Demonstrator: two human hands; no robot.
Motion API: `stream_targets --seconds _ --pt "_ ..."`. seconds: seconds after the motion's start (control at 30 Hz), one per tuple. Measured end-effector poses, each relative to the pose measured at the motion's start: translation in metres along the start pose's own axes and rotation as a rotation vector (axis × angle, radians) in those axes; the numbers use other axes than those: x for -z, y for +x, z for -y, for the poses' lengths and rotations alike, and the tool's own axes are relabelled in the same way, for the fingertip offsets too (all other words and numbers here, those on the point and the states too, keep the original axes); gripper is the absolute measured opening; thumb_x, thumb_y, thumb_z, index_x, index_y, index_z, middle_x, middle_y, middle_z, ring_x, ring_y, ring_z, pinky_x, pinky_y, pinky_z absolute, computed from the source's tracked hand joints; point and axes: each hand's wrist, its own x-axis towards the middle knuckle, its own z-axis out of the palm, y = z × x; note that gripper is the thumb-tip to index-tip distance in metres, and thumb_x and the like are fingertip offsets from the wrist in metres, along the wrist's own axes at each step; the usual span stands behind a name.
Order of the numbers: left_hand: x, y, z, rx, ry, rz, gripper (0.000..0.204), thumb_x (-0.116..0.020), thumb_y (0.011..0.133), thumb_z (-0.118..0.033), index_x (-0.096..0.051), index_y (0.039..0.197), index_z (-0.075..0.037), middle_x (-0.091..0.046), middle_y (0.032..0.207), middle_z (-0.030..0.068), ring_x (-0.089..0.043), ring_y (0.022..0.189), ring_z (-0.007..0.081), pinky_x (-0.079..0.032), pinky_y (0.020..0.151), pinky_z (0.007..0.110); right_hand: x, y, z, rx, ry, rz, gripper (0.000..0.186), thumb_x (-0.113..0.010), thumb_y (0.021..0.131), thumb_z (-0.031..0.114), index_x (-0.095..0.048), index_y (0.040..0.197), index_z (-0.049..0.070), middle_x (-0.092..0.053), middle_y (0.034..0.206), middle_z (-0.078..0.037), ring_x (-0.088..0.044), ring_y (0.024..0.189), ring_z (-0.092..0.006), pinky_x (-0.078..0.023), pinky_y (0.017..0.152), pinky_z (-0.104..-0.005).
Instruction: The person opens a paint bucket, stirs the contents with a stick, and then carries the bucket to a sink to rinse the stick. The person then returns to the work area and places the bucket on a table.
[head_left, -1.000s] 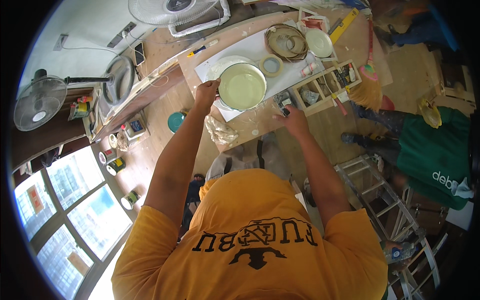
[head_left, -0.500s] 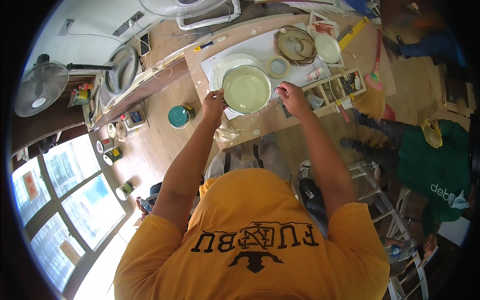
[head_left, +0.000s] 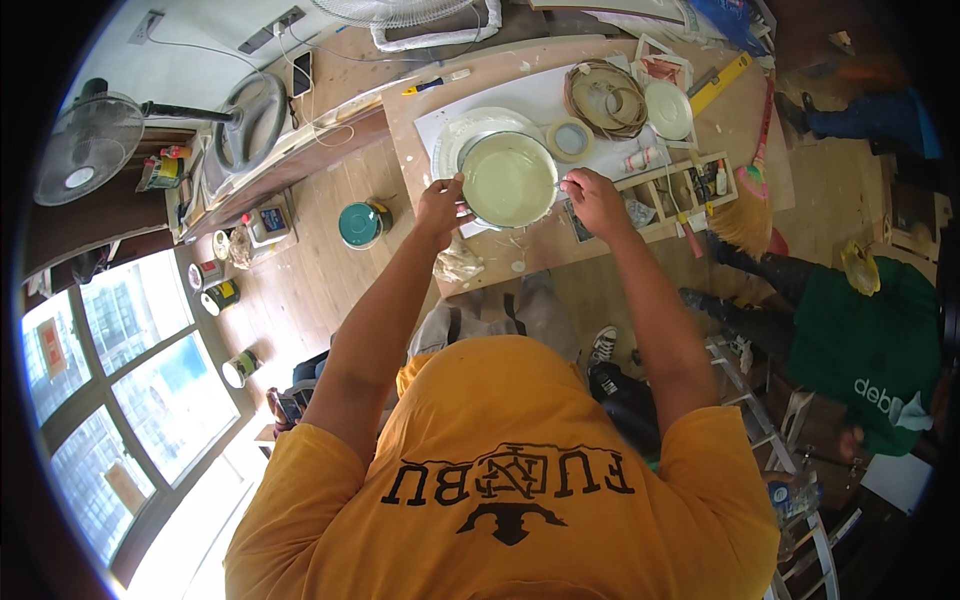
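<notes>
My left hand grips the left side of a pot of pale green liquid. My right hand has its fingers closed at a small handle on the pot's right side. The pot sits at a white round dish on white board. A tape roll and a coiled brown bundle lie behind it to the right, a crumpled cloth below my left hand, and a divided wooden box beside my right hand.
The worktable also holds a yellow level and a broom. Paint cans stand on the left floor, near a windowed door. People in green and blue are at the right, with an aluminium ladder.
My right hand has moved up from beside a dark object below the pot's right side and closed on the pot. The whole view has shifted slightly.
</notes>
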Motion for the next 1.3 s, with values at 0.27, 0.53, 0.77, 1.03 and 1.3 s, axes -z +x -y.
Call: stream_targets --seconds 0.27,0.53,0.77,1.03,1.3 --pt "-0.001 -0.002 -0.003 -0.002 0.018 -0.001 0.043 -0.065 0.098 -0.040 -0.055 0.115 -0.002 -0.055 0.099 0.0076 -0.057 0.087 0.0191 -0.059 0.079 0.039 -0.006 -0.006 0.001 -0.047 0.006 0.009 0.016 -0.064 0.093 0.017 -0.065 0.093 0.001 -0.067 0.089 -0.017 -0.063 0.083 -0.0400 -0.050 0.072 -0.0467" --pt "0.001 0.001 -0.002 -0.009 0.005 0.032 0.042 -0.064 0.099 -0.040 -0.054 0.115 -0.002 -0.055 0.099 0.0074 -0.057 0.085 0.0179 -0.059 0.079 0.038 -0.015 -0.019 0.003 -0.027 0.026 -0.025 0.017 -0.064 0.093 0.018 -0.065 0.094 0.001 -0.067 0.091 -0.018 -0.063 0.082 -0.0405 -0.050 0.071 -0.0476" --pt "0.002 0.003 -0.001 -0.003 0.016 0.035 0.042 -0.063 0.099 -0.040 -0.054 0.115 -0.002 -0.055 0.098 0.0069 -0.058 0.085 0.0182 -0.059 0.079 0.038 -0.021 -0.031 0.016 -0.155 0.072 0.011 0.019 -0.066 0.092 0.018 -0.065 0.092 -0.001 -0.067 0.090 -0.019 -0.063 0.083 -0.0400 -0.050 0.072 -0.0470" --pt "0.001 0.005 -0.002 -0.001 0.043 0.033 0.042 -0.063 0.100 -0.041 -0.055 0.115 -0.002 -0.055 0.100 0.0075 -0.058 0.086 0.0187 -0.059 0.078 0.038 -0.049 -0.056 0.019 -0.102 0.121 -0.022 0.020 -0.065 0.091 0.019 -0.066 0.091 -0.001 -0.067 0.089 -0.019 -0.063 0.082 -0.0398 -0.051 0.074 -0.0462" --pt "0.006 0.007 0.000 0.008 0.018 0.042 0.042 -0.063 0.100 -0.040 -0.053 0.117 -0.002 -0.056 0.100 0.0075 -0.057 0.086 0.0183 -0.059 0.077 0.039 -0.048 -0.094 0.022 -0.338 0.214 -0.084 0.019 -0.068 0.091 0.018 -0.066 0.093 0.000 -0.068 0.091 -0.019 -0.064 0.082 -0.0395 -0.051 0.073 -0.0460"
